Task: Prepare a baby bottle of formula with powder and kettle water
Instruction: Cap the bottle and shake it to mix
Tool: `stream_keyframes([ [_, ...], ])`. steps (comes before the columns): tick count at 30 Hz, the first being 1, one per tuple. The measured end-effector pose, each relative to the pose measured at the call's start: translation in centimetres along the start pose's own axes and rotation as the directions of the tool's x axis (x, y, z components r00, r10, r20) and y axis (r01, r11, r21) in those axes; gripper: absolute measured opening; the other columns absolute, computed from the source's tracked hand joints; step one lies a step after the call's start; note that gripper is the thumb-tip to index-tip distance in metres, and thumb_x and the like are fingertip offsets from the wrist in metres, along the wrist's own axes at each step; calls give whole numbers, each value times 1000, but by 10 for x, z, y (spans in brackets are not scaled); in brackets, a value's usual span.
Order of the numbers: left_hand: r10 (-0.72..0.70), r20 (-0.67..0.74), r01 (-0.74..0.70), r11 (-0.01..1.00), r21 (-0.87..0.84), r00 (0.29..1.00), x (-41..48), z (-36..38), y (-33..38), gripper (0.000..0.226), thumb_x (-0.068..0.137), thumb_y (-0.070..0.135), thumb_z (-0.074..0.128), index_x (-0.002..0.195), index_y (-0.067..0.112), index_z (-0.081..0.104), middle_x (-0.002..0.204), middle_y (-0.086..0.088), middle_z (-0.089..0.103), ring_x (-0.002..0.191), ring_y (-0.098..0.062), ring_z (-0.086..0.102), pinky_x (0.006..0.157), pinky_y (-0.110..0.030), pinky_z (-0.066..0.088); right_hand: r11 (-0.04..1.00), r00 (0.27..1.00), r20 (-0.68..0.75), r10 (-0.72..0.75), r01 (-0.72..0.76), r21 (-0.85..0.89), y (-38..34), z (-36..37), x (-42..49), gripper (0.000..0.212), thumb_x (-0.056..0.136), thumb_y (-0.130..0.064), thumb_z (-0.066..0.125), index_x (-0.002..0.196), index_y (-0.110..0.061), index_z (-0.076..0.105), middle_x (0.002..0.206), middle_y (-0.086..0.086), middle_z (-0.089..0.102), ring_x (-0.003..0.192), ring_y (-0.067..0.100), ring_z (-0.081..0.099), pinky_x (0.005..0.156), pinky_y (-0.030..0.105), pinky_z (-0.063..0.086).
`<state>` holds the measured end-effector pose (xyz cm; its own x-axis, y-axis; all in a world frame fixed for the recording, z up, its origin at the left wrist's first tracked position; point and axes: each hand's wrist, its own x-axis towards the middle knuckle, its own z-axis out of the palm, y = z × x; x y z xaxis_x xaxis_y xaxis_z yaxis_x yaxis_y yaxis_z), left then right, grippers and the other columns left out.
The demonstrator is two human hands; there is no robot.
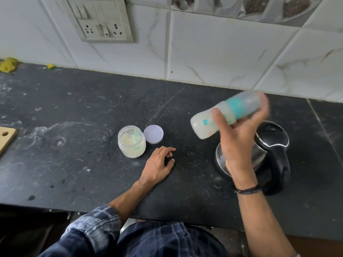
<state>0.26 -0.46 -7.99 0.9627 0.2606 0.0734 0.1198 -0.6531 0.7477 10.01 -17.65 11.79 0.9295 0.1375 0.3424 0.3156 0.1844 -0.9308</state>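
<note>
My right hand (239, 138) grips a baby bottle (204, 125) with a teal collar and a clear cap. The bottle lies tilted almost sideways in the air above the kettle, blurred, with milky white liquid inside. The steel and black kettle (272, 143) stands on the dark counter below that hand, lid closed. An open clear jar of pale powder (131, 142) with a teal scoop in it stands left of centre, its lilac lid (153, 134) lying beside it. My left hand (160, 165) rests on the counter just right of the jar, fingers loosely bent, holding nothing.
The dark stone counter (74, 127) is dusted with powder marks. A wooden board corner (6, 136) juts in at the left edge. Yellow scraps (8, 64) lie at the far left by the tiled wall. A switch and socket panel (100, 19) hangs above.
</note>
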Motion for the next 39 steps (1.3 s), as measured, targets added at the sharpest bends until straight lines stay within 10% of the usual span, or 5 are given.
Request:
stream_keyframes([
  [6,11,6,-11,1000,5,1000,0,-1,0,34,93,22,66,127,26,63,101,15,57,94,-6,51,84,-31,51,998,995,-94,-37,41,46,6,1,-2,95,89,-12,85,154,-21,17,137,-5,58,110,10,67,93,30,57],
  [10,19,20,-20,1000,14,1000,1,-2,-1,35,94,22,66,129,26,62,101,14,56,94,-6,51,84,-29,50,997,990,112,83,-84,1,7,1,1,95,81,-10,89,153,-27,29,145,10,49,109,14,66,94,37,58],
  [14,20,10,-20,1000,11,1000,1,-2,0,35,94,22,65,128,25,62,101,14,57,94,-7,50,84,-29,49,999,999,-44,-28,30,43,15,2,-5,97,88,-14,86,157,-18,17,136,-16,61,111,7,66,94,31,57],
  [39,13,-1,-13,1000,5,1000,0,-2,3,35,94,20,66,128,24,63,102,13,58,95,-7,51,84,-29,50,995,996,3,-94,94,19,-4,4,7,94,88,-10,85,153,-20,18,147,16,41,114,15,63,95,34,57],
])
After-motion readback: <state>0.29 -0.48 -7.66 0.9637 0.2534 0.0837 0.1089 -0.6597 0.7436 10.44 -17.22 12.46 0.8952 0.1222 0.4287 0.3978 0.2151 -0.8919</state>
